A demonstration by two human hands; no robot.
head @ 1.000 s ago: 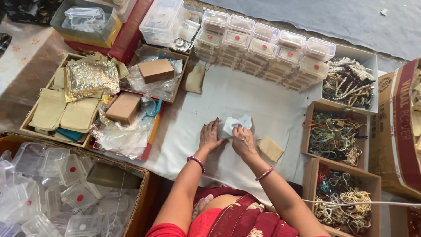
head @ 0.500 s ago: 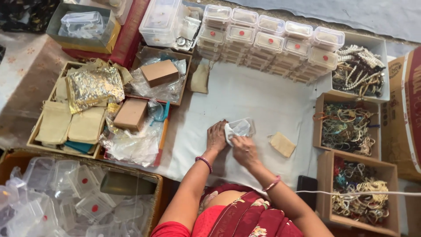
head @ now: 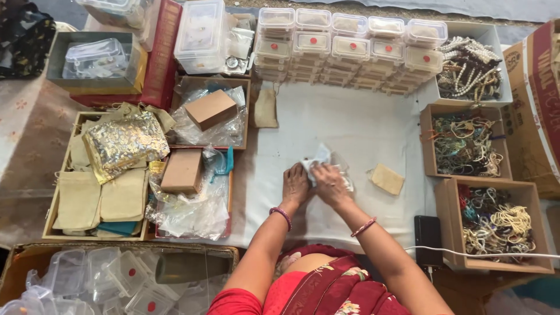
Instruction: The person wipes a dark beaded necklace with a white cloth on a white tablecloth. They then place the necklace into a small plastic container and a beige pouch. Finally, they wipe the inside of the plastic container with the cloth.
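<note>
Open white cloth in the middle, boxed in on three sides.

Bare cloth (head: pixel 350 122) lies ahead of the hands, open up to the stacked clear boxes (head: pixel 350 49) along the far edge. A tan pouch (head: pixel 387 178) lies just right of the hands, another (head: pixel 266 108) far left (both flat, low). Bead boxes (head: pixel 466 143) wall the right; trays of bags (head: pixel 198 169) wall the left.
</note>
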